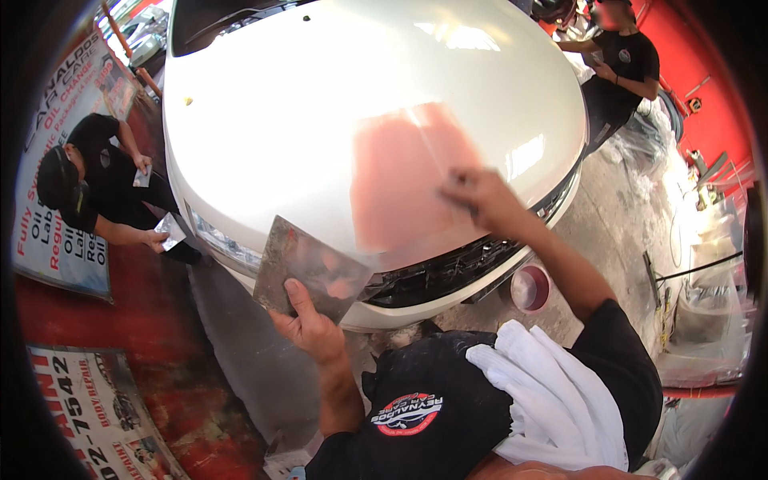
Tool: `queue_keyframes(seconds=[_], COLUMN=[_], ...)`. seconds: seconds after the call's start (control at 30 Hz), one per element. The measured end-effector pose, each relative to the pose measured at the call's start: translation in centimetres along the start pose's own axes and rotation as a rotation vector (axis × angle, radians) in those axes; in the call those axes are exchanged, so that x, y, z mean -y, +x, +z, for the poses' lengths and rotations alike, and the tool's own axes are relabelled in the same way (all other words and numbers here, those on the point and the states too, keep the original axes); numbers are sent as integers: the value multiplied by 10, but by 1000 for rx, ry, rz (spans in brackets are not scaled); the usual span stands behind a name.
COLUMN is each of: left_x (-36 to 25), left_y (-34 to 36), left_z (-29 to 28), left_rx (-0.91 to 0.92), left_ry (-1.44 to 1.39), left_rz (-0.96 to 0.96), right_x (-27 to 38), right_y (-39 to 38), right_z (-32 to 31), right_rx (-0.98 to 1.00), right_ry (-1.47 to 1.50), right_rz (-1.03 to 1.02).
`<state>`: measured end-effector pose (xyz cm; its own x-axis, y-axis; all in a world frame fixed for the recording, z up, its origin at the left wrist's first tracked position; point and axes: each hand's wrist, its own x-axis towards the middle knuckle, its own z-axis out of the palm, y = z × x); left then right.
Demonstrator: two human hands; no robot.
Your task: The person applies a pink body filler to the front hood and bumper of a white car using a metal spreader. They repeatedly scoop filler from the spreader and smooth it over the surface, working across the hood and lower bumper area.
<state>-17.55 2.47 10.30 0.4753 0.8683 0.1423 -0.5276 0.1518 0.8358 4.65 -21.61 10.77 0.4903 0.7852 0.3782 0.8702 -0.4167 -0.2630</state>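
Observation:
My left hand [314, 330] grips a flat, greyish square mixing board [276, 264] by its near edge, thumb on top. Pinkish smears of filler show on the board's upper face. Over the front of a white car hood [264, 128] lies a broad patch of pink filler [400, 180], with a paler streak near its top. My right hand [494, 202] is at the right edge of this patch, fingers curled and blurred by motion. Something small and dark seems to be in those fingers, but its kind cannot be told.
Below the hood is the black front grille [432, 280]; a round, reddish tub [530, 288] stands on the floor beside it. A white cloth [552, 400] drapes over me. One person [104, 184] at the left holds small flat pieces; another person [624, 64] stands beyond the car's right side.

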Motion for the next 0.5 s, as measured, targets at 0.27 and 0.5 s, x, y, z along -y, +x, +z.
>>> queue_keyframes(seconds=[0.27, 0.5], left_x=[39, 44], left_y=[-49, -58], left_z=[-52, -69], left_rx=[161, 144], left_ry=[258, 354], left_rz=[-266, -304], right_x=[-117, -114], right_y=[161, 174], right_z=[-1, 14], right_rx=[388, 376], right_ry=[-234, -230], right_rz=[263, 262])
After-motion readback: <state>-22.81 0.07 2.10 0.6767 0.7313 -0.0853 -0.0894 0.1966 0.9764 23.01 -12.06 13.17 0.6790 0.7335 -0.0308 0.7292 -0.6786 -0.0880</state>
